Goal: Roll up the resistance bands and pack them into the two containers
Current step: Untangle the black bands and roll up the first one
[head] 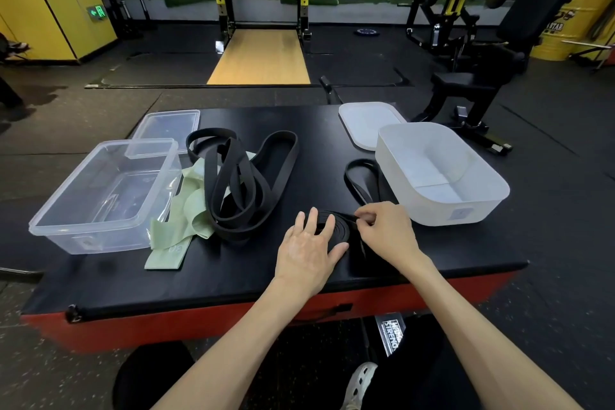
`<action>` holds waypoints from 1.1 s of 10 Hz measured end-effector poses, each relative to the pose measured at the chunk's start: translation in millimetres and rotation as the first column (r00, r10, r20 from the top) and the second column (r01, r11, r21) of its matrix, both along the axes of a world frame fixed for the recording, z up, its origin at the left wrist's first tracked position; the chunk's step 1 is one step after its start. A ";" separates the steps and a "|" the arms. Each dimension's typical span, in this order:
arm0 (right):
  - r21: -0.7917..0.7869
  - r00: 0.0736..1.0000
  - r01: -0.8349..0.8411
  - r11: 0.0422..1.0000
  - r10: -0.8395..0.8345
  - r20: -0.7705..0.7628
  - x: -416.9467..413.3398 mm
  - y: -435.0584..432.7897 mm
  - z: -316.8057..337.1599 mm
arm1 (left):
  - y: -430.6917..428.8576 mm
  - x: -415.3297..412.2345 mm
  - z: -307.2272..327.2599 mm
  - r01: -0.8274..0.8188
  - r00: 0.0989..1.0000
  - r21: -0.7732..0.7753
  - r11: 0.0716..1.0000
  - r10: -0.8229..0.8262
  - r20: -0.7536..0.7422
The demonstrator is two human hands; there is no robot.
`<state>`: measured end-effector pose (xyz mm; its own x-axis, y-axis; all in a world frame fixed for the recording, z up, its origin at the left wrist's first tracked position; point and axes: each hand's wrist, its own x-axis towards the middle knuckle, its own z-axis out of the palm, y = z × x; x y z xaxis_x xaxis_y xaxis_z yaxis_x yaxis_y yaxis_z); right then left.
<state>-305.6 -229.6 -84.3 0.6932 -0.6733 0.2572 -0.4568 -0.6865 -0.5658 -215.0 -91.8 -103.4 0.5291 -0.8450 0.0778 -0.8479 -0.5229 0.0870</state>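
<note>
Both forearms reach from the near edge over the black pad point(166, 283), and the hands meet at its near middle. The left hand point(307, 245) lies palm down on the band point(342, 231), which is here wound into a flat coil on the pad. Its fingers point(312, 220) are straight and a little spread and rest on top of the coil, and the thumb lies along the coil's near right side. This hand grasps nothing; it only presses.

The right hand point(384, 231) is just right of the coil, with its wrist turned inward. Its thumb and first finger pinch the free strip of the band where the strip leaves the coil, and the other fingers are curled under the palm. From there the free part of the band runs to the far side and ends in a loop point(359, 176) that lies flat beside the left wall of the white box point(442, 210).

The white box stands open at the right, and the white lid point(366, 123) lies behind it, at the far side. At the left stands the clear box point(100, 240), also open, with the clear lid point(169, 127) leaning on its far rim. Between the clear box and the hands lies a loose pile point(239, 180) of black bands, partly on top of the green bands point(179, 220).
</note>
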 end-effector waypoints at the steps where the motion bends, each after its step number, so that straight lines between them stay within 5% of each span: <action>1: -0.058 0.998 -0.040 0.998 0.037 -0.059 -0.1 -0.5 0.7 | 0.0 0.0 -0.1 -0.001 1.000 -0.005 1.000 0.001 0.007; 3: -0.176 0.969 -0.206 0.963 0.175 -0.177 -10.3 -1.7 -3.3 | -1.1 -0.2 -1.6 -0.010 1.000 -0.001 1.000 0.010 0.012; 5: -0.101 0.993 -0.093 0.991 0.084 -0.082 -1.6 -5.0 -3.3 | -1.8 0.6 -0.2 -0.007 1.000 -0.001 1.000 0.007 -0.011; 9: -0.253 0.937 -0.286 0.924 0.215 -0.274 -6.6 1.0 -1.9 | -2.3 -2.0 0.5 -0.016 1.000 0.029 0.999 0.016 -0.010; 11: -0.198 0.934 -0.334 0.922 0.295 -0.200 -9.6 0.0 -3.7 | -9.2 -12.5 1.7 -0.071 0.997 0.070 0.995 0.071 -0.005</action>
